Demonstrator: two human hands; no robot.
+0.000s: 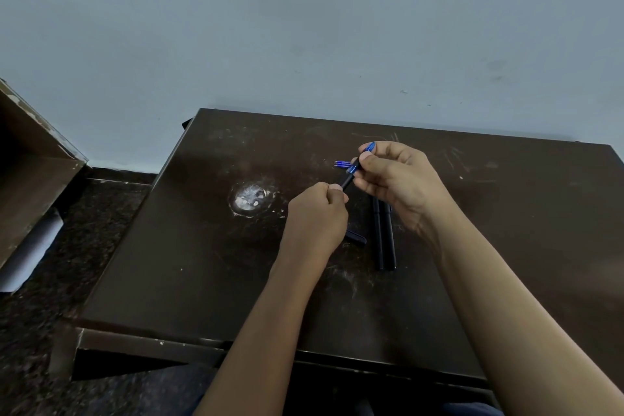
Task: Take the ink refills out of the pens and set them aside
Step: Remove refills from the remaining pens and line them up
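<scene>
Pen (352, 170) being held over table (202, 263): left grip (314, 213) pinching black barrel, right grip (395, 176) pinching blue end; refills (341, 164) lying at 10 o'clock, two black pens (388, 246) at 5.

Your left hand (317, 213) hides near end of held pen (351, 173); your right hand (395, 176) covers its far stretch. Far ends of two black pens (383, 240) vanish under your right palm. Blue refills (341, 164) too small to count. Black piece (357, 238) half behind your left wrist. Box (30, 159) cut by left edge.
</scene>
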